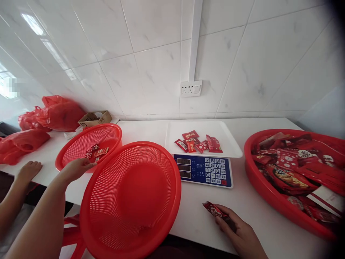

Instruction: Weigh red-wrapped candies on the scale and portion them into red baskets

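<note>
My right hand (238, 228) is closed on a small dark red snack packet (217, 212) above the table's front edge. My left hand does not show. A large red mesh basket (134, 198) with no packets visible in it is in front of me, overhanging the table edge. Behind its right side is a blue scale (203, 171), whose white tray (229, 144) bears several red packets (191, 142). A wide red basket (252, 176) heaped with packets stands on the right.
At the left, a person's hand (78, 169) is near another red basket (60, 158) with a few packets; their other hand (31, 171) rests on the table. Red plastic bags (59, 115) and a cardboard box (95, 118) sit behind. A red stool (72, 239) is below.
</note>
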The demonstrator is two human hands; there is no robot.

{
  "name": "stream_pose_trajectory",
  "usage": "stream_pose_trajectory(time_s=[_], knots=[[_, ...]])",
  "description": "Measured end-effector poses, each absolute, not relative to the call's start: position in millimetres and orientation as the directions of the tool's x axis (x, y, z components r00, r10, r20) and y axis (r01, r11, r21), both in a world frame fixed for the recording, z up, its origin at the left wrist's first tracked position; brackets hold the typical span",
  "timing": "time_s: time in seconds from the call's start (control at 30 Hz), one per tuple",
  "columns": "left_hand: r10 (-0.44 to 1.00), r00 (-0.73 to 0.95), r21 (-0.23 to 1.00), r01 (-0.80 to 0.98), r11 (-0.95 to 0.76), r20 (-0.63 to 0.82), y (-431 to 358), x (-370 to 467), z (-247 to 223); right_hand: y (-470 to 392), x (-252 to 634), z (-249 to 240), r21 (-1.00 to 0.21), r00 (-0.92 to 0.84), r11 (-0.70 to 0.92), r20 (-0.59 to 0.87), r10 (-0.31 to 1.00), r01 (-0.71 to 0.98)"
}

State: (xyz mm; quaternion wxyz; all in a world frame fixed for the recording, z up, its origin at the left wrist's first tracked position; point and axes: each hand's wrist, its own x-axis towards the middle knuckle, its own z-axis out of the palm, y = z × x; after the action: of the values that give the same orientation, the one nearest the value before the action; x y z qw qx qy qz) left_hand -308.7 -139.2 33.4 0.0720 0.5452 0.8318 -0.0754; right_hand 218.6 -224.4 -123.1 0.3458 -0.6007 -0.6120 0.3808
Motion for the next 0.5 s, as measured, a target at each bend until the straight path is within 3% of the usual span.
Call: stream_pose_trajectory(time_s=[0.13, 0.33, 0.5], knots=[[0.881, -0.444, -0.092, 0.896, 0.434, -0.163, -141.9, -301.7, 42.7, -224.9, 218.2, -121.8, -0.89, -0.048, -0.012, -0.038, 0.998, 0.455], [0.919, -0.392, -0.092, 0.914, 0.395, 0.05, -144.1, -313.7, 44.0, -225.4, 218.9, -124.2, -0.887, -0.051, -0.025, -0.055, 0.997, 0.462], [0.873, -0.488, -0.104, 0.868, 0.485, 0.0, -135.6, -345.9, 18.6, -225.0, 218.9, -123.7, -0.89, -0.05, -0.029, -0.058, 0.997, 0.456]])
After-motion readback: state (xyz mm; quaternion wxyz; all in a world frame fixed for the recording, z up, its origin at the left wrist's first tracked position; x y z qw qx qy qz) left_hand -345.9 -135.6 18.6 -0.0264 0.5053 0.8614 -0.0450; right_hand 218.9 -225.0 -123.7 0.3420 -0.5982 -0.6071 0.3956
